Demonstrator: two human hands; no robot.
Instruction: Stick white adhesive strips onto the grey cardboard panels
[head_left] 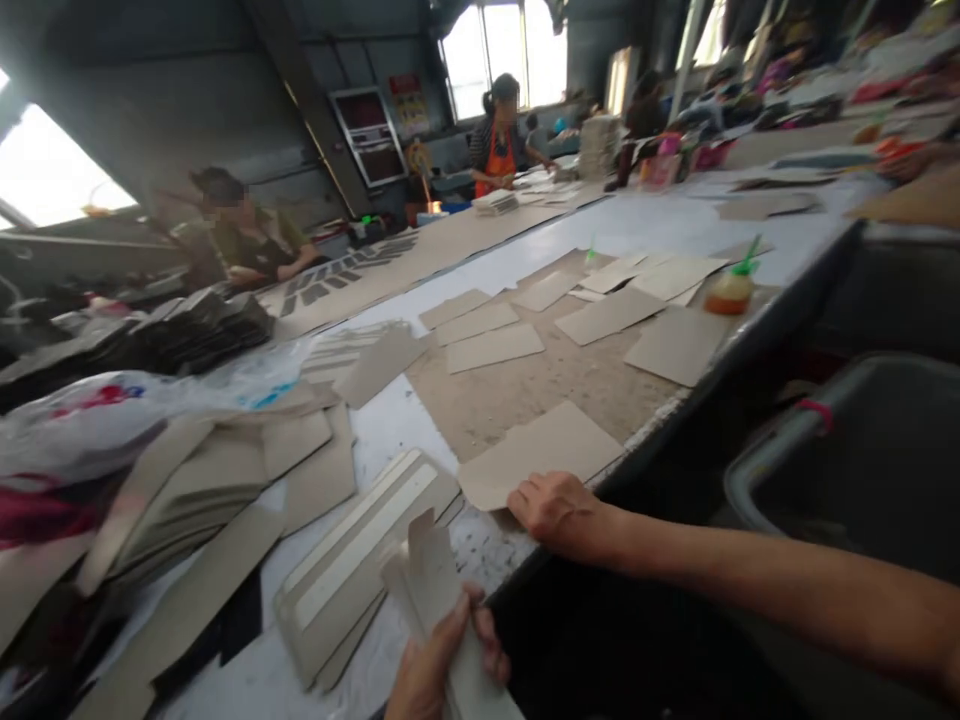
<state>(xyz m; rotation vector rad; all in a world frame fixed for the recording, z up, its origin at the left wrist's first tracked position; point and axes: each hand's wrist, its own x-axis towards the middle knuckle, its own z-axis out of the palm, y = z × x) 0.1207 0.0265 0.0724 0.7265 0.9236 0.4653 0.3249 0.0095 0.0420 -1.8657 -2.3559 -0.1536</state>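
Note:
My left hand [450,645] is wrapped round a bundle of pale, narrow strips [435,570] near the table's front edge. With closed fingers, my right hand [561,512] grips the near edge of a beige sheet [544,450], which lies on a stained tan board [431,395]; the thumb is out of sight. Just left of the strips is a stack of beige panels [367,550], the top one bearing a white strip. Several loose beige sheets [495,347] are spread over the board farther back.
A squeeze bottle [729,290] with a green nozzle and amber contents stands near the table edge. Piled beige pieces [217,470] and a plastic bag [150,410] lie at left. A grey bin [862,420] stands at right. Co-workers [251,240] sit across the table.

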